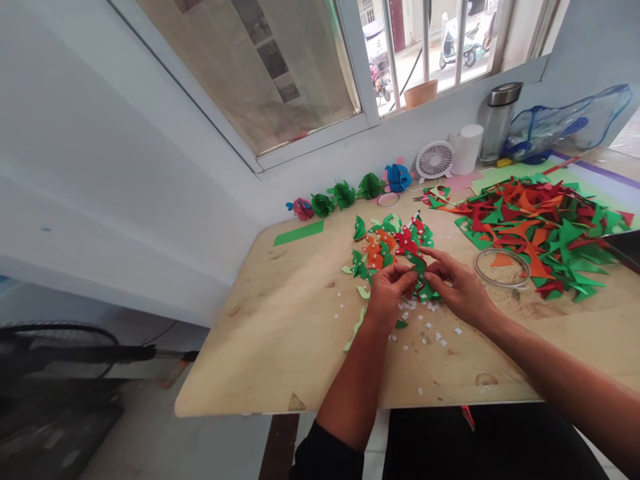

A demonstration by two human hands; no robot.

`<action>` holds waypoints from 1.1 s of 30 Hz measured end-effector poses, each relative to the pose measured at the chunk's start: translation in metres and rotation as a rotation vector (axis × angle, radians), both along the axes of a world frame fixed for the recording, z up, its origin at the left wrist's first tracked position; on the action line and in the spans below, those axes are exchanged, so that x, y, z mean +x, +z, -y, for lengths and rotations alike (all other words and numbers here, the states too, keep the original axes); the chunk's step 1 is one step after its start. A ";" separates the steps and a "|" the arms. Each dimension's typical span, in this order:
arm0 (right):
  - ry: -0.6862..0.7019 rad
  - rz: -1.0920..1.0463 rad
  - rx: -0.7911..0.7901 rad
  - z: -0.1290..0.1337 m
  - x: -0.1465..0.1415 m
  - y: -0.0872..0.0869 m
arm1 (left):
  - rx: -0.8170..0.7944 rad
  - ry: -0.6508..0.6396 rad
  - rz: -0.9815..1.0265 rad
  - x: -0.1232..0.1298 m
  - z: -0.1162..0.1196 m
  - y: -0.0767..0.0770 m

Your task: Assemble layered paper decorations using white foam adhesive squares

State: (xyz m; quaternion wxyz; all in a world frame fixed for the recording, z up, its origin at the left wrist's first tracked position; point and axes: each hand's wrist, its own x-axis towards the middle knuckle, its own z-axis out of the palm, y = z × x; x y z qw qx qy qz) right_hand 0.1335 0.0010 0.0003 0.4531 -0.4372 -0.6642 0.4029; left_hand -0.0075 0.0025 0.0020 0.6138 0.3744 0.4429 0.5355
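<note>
Over the middle of the wooden table, my left hand is closed in a pinch on a green paper cutout with a wavy edge. My right hand meets it from the other side, thumb and fingers closed on the same cutout. Just beyond the hands lie orange paper cutouts, red cutouts and green cutouts, some with small white squares on them. Below the fingers, small white squares are scattered on the wood. The fingertips partly hide the held cutout.
A heap of red, orange and green paper scraps lies right, beside a clear tape roll. Along the wall stand folded green paper shapes, a blue paper shape, a small white fan and a glass bottle.
</note>
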 end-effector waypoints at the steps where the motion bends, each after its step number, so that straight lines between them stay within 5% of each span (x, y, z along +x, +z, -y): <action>1: 0.000 -0.002 0.004 0.000 0.000 0.000 | -0.010 -0.009 0.015 -0.001 0.000 -0.001; 12: 0.011 -0.212 -0.292 -0.001 -0.001 0.014 | -0.056 0.117 0.095 -0.001 -0.002 0.000; 20: 0.104 -0.232 -0.393 -0.003 -0.001 0.014 | -0.080 0.156 0.112 0.001 -0.001 0.000; 33: 0.045 -0.361 -0.471 -0.009 0.001 0.003 | -0.007 0.098 0.049 0.002 0.000 0.002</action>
